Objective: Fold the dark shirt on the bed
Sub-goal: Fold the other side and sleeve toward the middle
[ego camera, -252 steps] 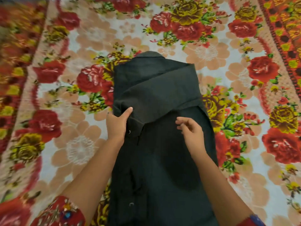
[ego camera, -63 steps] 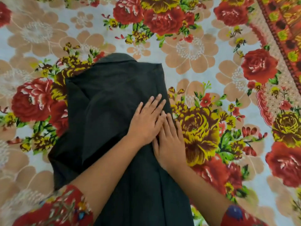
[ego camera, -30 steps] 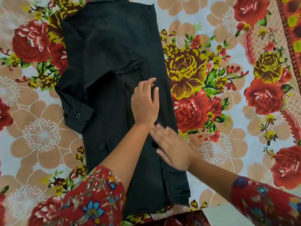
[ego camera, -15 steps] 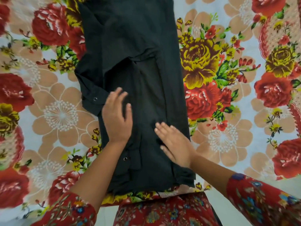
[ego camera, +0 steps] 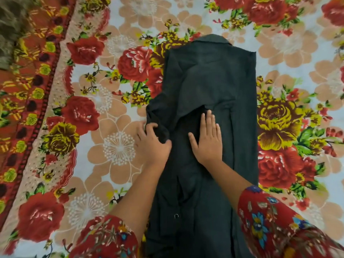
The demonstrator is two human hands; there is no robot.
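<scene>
Left hand (ego camera: 152, 144): our fingers (ego camera: 151, 126) grip the sleeve (ego camera: 161, 133) of the dark shirt (ego camera: 214, 81).
Right hand (ego camera: 208, 140): our fingers press straight and flat on it.

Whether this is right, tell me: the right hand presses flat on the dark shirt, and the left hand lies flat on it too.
Wrong about the left hand: its fingers curl round a bunched fold at the edge of the dark shirt, gripping it. The right hand does press flat on the shirt. The head view shows this.
</scene>
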